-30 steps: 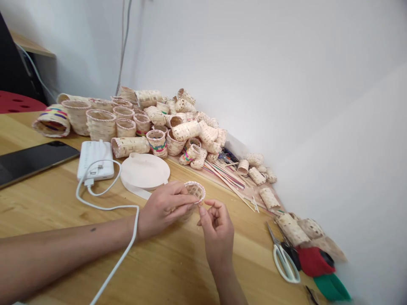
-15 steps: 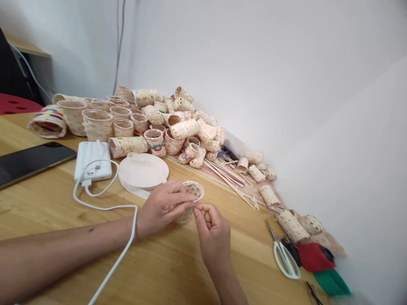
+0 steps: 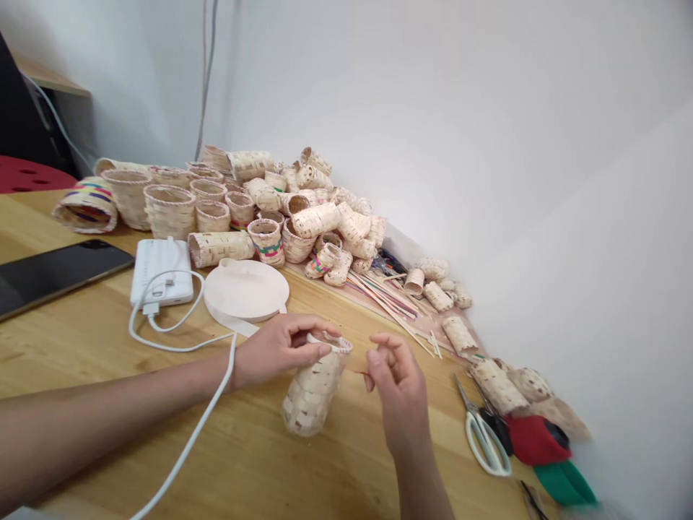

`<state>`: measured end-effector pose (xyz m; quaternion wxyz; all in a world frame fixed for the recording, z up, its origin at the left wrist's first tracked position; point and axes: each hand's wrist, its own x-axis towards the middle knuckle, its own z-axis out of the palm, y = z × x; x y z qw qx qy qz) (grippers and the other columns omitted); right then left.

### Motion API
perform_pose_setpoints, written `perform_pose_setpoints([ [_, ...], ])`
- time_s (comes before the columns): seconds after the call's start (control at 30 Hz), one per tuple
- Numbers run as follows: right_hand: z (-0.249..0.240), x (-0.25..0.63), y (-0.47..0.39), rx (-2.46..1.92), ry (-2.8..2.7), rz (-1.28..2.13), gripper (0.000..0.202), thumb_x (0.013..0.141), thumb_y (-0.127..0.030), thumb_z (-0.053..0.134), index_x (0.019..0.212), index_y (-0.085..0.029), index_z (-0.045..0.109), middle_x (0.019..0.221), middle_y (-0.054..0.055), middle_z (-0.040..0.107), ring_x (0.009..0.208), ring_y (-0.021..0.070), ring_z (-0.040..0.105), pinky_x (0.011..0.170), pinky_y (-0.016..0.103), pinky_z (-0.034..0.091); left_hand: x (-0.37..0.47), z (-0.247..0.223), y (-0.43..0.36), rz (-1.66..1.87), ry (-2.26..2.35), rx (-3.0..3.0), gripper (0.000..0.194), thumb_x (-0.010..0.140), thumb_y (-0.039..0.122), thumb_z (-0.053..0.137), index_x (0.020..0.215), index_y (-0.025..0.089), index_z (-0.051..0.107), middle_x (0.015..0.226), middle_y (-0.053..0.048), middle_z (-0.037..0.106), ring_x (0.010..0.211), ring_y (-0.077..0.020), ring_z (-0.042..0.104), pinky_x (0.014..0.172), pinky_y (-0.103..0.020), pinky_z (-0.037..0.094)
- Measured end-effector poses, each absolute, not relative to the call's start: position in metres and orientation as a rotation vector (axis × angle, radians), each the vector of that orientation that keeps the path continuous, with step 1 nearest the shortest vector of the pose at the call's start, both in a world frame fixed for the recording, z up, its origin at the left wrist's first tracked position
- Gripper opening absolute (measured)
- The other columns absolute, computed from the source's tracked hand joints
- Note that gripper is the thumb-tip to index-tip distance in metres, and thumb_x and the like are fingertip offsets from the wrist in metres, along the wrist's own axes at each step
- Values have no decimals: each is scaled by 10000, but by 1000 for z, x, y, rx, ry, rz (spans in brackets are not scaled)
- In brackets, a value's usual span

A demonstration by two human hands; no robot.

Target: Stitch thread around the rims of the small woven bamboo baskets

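A small basket (image 3: 312,396) woven from pale strips tilts above the table, its mouth edged with white tape and reddish stitches. My left hand (image 3: 286,343) grips that rim, thumb outside and fingers over the top. To the right of the basket, my right hand (image 3: 398,379) is closed in a pinch. A thin reddish thread (image 3: 354,372) runs from its fingertips toward the basket; whether a needle is there too is too small to tell. A flat roll of white tape (image 3: 249,289) lies behind my left hand, its loose end reaching toward the wrist.
Several finished-looking woven baskets (image 3: 170,209) are heaped along the wall. Loose strips (image 3: 387,296) lie beside them. On the right are scissors (image 3: 487,440), a red roll (image 3: 535,437) and a green roll (image 3: 566,482). A power bank (image 3: 162,271) with a white cable crossing my left forearm and a phone (image 3: 59,274) are at left.
My right hand has pulled away from the rim to the right, drawing out the thread. The basket has tipped, so more of its side shows, with my left hand still on it.
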<state>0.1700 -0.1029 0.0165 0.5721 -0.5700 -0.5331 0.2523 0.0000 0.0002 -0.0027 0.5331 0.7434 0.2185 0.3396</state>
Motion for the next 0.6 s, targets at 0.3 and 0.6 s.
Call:
perform_pose_setpoints([
  [0.3,15,194,-94,-1042,-992,893,189,825,-357,637,941,-208,631,728,-5,563,702,143,578,734,344,534,3,-11,2,434,458,1445,358,710,461,679,874,150,745,733,-39,675,565,-98,444,486,-184,292],
  [0.6,3,198,-84,-1153,-855,754,281,741,-372,721,937,-189,635,764,21,700,635,135,660,469,196,484,6,-22,1,293,402,1423,313,704,444,724,815,153,753,717,-28,672,615,-121,516,551,-201,363],
])
